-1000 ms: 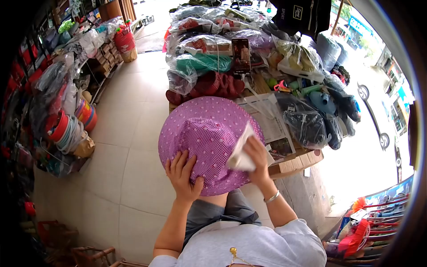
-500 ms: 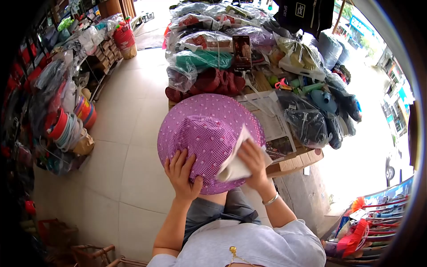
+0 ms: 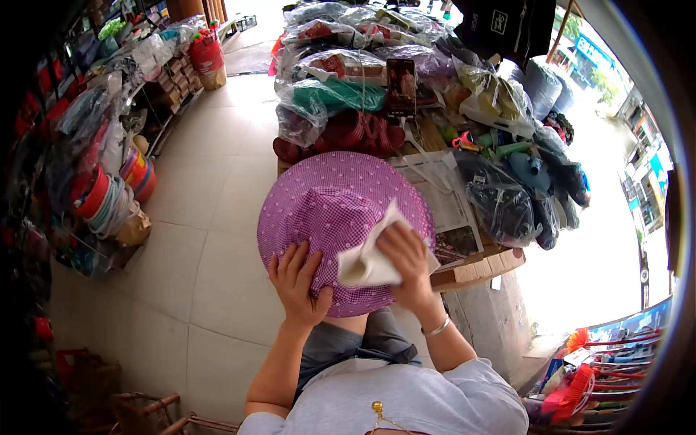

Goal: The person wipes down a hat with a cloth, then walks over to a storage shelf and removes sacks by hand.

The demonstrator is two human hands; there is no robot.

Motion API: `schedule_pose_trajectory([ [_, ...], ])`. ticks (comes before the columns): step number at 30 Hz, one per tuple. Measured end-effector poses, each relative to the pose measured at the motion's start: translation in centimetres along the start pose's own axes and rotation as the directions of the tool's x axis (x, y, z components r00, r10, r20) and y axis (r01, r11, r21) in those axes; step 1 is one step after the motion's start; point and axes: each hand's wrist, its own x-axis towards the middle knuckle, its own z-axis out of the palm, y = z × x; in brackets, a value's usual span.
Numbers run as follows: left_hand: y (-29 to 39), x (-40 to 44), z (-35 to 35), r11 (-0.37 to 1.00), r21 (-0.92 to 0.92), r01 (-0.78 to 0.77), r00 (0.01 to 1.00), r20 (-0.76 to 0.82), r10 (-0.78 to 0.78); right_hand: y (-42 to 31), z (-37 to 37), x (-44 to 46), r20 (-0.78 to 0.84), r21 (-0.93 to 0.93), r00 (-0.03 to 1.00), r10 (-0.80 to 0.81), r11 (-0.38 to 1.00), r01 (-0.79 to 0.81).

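Note:
A wide-brimmed purple checked hat (image 3: 341, 210) with small pale dots rests over my lap, its crown facing up. My left hand (image 3: 299, 284) grips the near left side of the hat, fingers curled on the fabric beside the crown and thumb toward the middle. In my right hand (image 3: 406, 264) is a folded cream cloth (image 3: 366, 264), pressed against the right side of the crown. The right fingers are slightly blurred and lie over the cloth. Part of the brim is hidden under the cloth and my right hand.
Ahead stands a wooden table (image 3: 478, 270) piled with bagged shoes (image 3: 500, 206), a newspaper (image 3: 435, 185) and a propped-up phone (image 3: 401, 87). Stacked goods and red buckets (image 3: 92, 192) line the left side. Red-handled goods (image 3: 616, 373) sit at lower right; a wooden chair (image 3: 148, 413) at lower left.
My right hand and the cloth have shifted left across the hat's crown. My left hand stays in the same place on the hat. The view has tilted slightly.

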Motion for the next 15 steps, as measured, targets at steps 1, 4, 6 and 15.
schedule_pose_trajectory([
  [1,-0.1,-0.1,0.0,1.000,0.002,0.001,1.000,-0.007,-0.001,1.5,0.2,0.5,-0.053,0.014,0.996,0.073,0.997,-0.072],
  [4,0.0,-0.2,0.3,1.000,-0.022,0.004,1.000,-0.029,-0.005,5.9,1.5,0.0,-0.049,0.338,0.922,0.383,0.875,-0.346],
  [6,-0.2,-0.2,0.3,1.000,-0.011,0.014,1.000,-0.019,-0.014,2.8,1.3,-0.4,-0.054,0.219,0.975,0.217,0.955,-0.200],
  [15,-0.2,-0.3,0.1,1.000,-0.011,0.002,1.000,-0.003,-0.002,2.0,0.5,0.2,-0.087,0.089,0.990,0.110,0.991,-0.102],
])
